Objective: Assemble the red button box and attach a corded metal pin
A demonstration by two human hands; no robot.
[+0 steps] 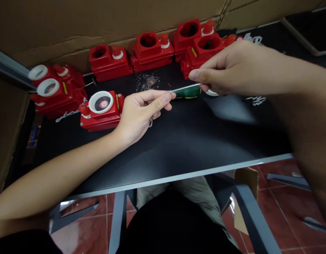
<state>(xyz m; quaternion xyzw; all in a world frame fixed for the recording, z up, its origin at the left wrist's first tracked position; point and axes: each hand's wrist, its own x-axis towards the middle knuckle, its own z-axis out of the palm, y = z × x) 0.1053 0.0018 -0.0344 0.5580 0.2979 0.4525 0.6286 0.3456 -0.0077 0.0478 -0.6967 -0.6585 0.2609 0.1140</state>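
Note:
A thin white cord runs straight between my two hands, above the black table. Its left end is pinched between the thumb and fingers of my left hand. My right hand is closed on the other end, higher up. A bit of white loop shows under my left hand. Just behind the cord lies a green handle with yellow edging, partly hidden by it. Beside my left wrist sits a red housing with a white ring and a dark round face inside.
Several red housings with round openings, such as this one, line the back by a cardboard wall. More ringed housings stand at left. Small debris lies mid-table. White cords and a dark tablet-like slab are at right.

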